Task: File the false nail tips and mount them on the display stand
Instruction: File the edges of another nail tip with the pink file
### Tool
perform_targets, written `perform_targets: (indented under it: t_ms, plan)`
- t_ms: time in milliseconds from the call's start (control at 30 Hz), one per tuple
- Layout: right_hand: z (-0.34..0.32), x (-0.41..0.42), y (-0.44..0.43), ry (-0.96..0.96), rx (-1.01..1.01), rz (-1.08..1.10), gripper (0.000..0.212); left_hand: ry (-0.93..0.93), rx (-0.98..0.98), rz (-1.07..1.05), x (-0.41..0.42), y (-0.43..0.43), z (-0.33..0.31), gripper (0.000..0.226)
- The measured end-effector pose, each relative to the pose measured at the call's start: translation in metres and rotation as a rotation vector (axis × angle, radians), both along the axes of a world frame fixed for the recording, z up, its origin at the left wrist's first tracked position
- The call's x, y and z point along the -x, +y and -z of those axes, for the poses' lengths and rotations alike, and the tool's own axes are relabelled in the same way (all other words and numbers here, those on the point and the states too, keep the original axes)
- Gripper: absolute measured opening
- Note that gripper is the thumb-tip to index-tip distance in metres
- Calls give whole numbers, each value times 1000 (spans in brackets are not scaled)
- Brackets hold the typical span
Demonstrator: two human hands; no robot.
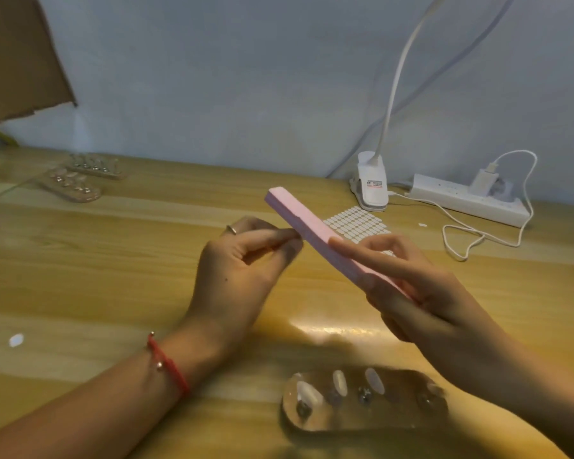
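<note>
Pinching a nail tip too blurred to see at mid-frame, the left hand (242,263) may drop it if the file (307,226), gripped by the right hand (415,289), drags hard.

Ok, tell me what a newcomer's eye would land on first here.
The pink nail file, held slanted in mid-air at centre by the right hand, while the left hand pinches something small, likely a nail tip, against its side. Next, the clear display stand at the near edge, with three nail tips showing on it, and the white clip lamp at the back right.
</note>
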State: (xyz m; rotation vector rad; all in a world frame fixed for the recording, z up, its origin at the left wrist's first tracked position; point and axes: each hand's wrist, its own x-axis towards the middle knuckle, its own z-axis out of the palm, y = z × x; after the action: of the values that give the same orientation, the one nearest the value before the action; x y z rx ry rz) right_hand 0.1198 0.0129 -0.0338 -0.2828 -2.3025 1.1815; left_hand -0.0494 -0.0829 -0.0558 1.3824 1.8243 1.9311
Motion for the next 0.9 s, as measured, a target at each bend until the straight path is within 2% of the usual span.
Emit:
perform_targets:
  t_ms: [100,200,267,367,467,500,567,633,700,833,867,900]
  plan:
    - [-3,3,-1,28,120,-4,42,198,-6,25,-12,0,1,14]
    - [-6,2,0,1,177,-5,43,107,-61,-52,-1,2,-1,15]
    - [-5,2,-1,-5,189,4,43,151,-68,-73,-1,0,-1,15]
    - [-5,3,-1,1,157,3,44,317,-57,-8,-10,-1,0,17]
    - [-3,0,0,-43,72,18,43,214,-70,-121,0,1,-1,20]
    - [-1,0,0,-44,50,24,42,245,-69,-118,-1,0,-1,19]
    - [0,3,-1,-23,19,29,42,430,-81,-24,-12,-3,0,15]
    - [-2,4,1,-12,-24,42,42,515,-111,59,-18,-6,1,14]
    - [-3,0,3,17,-33,61,41,423,-121,19,-10,-6,-3,14]
    - [-1,-8,1,28,-69,53,32,-76,-51,-18,4,-3,-8,13]
    - [0,-7,-1,9,-114,56,35,-95,-31,-6,2,-3,-7,14]
    - [1,-5,-2,-14,-157,61,37,-37,-18,8,-1,-4,-5,15]
